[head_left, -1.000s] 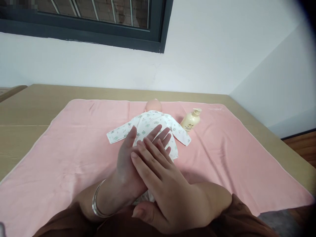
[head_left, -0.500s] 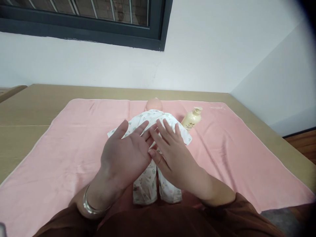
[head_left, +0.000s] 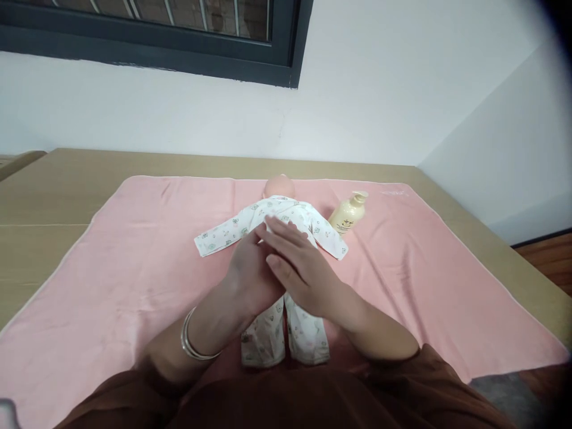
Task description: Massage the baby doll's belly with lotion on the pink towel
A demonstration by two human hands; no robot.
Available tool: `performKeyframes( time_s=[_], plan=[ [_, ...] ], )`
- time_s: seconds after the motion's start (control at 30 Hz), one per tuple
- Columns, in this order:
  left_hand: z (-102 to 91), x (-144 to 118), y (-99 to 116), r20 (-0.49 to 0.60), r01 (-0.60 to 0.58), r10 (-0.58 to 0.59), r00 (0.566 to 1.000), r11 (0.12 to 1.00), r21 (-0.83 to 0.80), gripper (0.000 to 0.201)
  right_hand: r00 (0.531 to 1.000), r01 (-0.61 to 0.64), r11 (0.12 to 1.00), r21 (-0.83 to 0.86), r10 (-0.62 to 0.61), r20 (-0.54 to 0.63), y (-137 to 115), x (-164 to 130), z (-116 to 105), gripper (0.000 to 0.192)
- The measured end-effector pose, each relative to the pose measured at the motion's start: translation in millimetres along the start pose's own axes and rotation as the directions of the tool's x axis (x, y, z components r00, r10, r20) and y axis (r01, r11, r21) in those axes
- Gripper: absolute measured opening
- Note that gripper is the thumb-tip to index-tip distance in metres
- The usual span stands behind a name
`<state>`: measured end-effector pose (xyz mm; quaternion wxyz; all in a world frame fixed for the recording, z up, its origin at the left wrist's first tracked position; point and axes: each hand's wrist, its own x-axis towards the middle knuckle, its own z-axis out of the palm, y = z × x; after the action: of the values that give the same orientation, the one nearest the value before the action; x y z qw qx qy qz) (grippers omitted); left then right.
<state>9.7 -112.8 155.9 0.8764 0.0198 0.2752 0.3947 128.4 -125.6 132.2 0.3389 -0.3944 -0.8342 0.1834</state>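
Brown sleeves: nearest, at the bottom edge.
Left hand: flat, holding nothing, on the doll's middle.
Right hand: fingers stretched out, overlapping the left one.
Doll: face down on the pink towel, head far.
Cream bottle: just right of the doll's sleeve.

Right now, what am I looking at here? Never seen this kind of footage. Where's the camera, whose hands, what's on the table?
No machine here: a camera worn on a person's head looks down at their own bare hands. A doll in a white printed suit lies on a pink towel spread over a wooden table. The left hand and right hand overlap above the doll's middle, fingers flat, gripping nothing. A cream bottle lies beside the doll. A bangle sits on the left wrist.
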Motion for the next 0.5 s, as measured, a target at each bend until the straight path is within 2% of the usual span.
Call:
performKeyframes(
  time_s=[0.1,0.17,0.23,0.33,0.4,0.5],
  plan=[
    [2.6,-11,20,0.101,-0.005,0.004,0.995,1.0,0.013,0.045,0.989,-0.148,0.981,-0.127,0.145,-0.034,16,8,-2,0.048],
    [-0.6,-12,33,0.108,-0.082,0.077,0.991,0.995,0.049,0.049,0.978,-0.211,0.96,-0.185,0.207,-0.041,20,10,-1,0.051],
    [-5.6,-7,43,0.099,-0.188,0.18,0.979,0.979,0.078,0.051,0.977,-0.213,0.954,-0.212,0.21,-0.039,16,9,3,0.053],
    [-13.0,9,50,0.144,-0.34,0.324,0.935,0.935,0.105,0.053,0.995,-0.099,0.974,-0.205,0.103,0.008,-2,0,14,0.054],
    [-18.1,22,47,0.179,-0.371,0.342,0.922,0.915,0.161,0.054,0.999,0.005,0.986,-0.166,0.002,0.041,-13,-6,20,0.058],
    [-27.5,42,27,0.221,-0.398,0.34,0.914,0.86,0.321,0.054,0.992,0.124,0.986,-0.109,-0.122,0.023,-21,-10,27,0.054]
  ],
)
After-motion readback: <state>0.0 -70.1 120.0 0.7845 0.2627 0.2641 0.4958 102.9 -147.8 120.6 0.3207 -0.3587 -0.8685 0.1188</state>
